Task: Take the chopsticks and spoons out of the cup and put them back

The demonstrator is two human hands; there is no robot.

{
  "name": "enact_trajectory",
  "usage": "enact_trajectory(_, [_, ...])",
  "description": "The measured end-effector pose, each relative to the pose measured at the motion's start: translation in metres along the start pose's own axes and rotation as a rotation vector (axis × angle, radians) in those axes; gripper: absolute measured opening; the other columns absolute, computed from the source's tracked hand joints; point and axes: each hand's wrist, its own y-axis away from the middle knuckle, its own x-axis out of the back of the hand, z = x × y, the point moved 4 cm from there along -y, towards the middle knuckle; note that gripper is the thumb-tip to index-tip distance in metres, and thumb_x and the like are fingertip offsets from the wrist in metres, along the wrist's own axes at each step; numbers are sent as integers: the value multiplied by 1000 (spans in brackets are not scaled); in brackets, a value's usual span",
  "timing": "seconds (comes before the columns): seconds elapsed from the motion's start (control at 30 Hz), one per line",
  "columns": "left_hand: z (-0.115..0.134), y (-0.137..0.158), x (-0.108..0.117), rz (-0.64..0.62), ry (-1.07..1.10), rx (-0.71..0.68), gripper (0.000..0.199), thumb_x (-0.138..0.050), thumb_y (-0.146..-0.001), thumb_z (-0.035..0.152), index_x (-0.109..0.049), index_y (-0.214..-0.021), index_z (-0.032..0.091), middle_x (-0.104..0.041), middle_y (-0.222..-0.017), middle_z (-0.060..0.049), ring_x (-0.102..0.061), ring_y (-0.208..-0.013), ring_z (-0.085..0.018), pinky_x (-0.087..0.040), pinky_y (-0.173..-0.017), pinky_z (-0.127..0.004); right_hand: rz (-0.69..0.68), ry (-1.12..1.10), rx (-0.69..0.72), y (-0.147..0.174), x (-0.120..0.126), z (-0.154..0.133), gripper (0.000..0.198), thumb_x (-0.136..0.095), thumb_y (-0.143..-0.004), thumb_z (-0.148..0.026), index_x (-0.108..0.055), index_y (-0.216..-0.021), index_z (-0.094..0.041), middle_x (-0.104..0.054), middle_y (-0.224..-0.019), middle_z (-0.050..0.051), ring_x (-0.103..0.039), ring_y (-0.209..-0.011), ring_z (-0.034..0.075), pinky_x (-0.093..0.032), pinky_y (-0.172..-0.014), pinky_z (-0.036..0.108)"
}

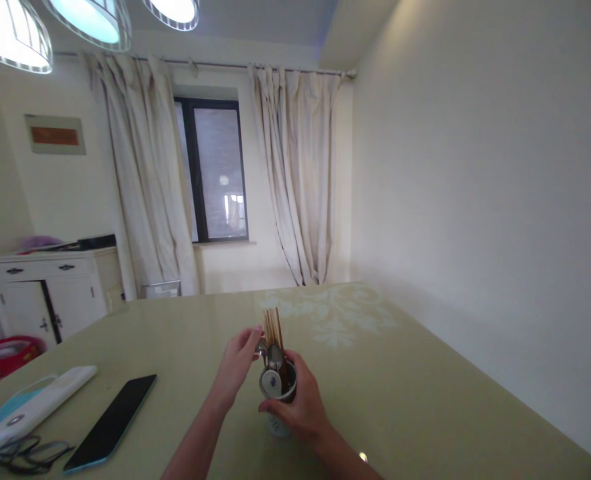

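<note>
A cup holding utensils stands on the table, and my right hand is wrapped round its right side. Wooden chopsticks rise from the cup. In front of them are a metal spoon and a white ceramic spoon with a blue mark. My left hand is at the cup's upper left, its fingertips closed at a second metal spoon beside the chopsticks. The lower ends of the utensils are hidden inside the cup.
On the left of the green table lie a black phone, a long white device, eyeglasses and a light-blue face mask. A red basket and a white cabinet stand beyond. A wall borders the right.
</note>
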Motion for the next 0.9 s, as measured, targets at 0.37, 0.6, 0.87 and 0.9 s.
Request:
enact_trajectory(0.37, [19, -11, -11, -146, -51, -115, 44, -74, -72, 56, -78, -89, 16, -80, -85, -7, -70, -78, -22, -53, -72, -32, 44, -78, 61, -4, 8, -12, 50, -53, -99, -67, -66, -107, -19, -72, -95, 8, -65, -88, 24, -48, -79, 33])
enact_trajectory(0.6, [24, -10, -14, -183, -62, -118, 40, -77, -69, 52, -77, -85, 15, -79, -80, -7, -69, -72, -21, -52, -68, -31, 120, -182, -105, -9, 9, -11, 42, -55, -101, -60, -64, -90, -20, -67, -82, 3, -60, -77, 19, -45, -72, 29])
enact_trajectory(0.87, [26, -7, -16, -273, -71, -97, 38, -77, -71, 51, -78, -87, 16, -80, -85, -7, -70, -78, -22, -51, -74, -32, 129, -250, -178, -15, 9, -2, 42, -64, -94, -59, -67, -82, -19, -65, -76, 1, -57, -72, 18, -44, -66, 27])
enact_trajectory(0.9, [27, -7, -17, -305, -60, -89, 37, -77, -71, 50, -78, -86, 16, -79, -84, -7, -70, -79, -22, -50, -74, -31, 129, -255, -184, -16, 9, 0, 42, -65, -94, -59, -67, -82, -19, -65, -75, 1, -57, -72, 18, -44, -66, 28])
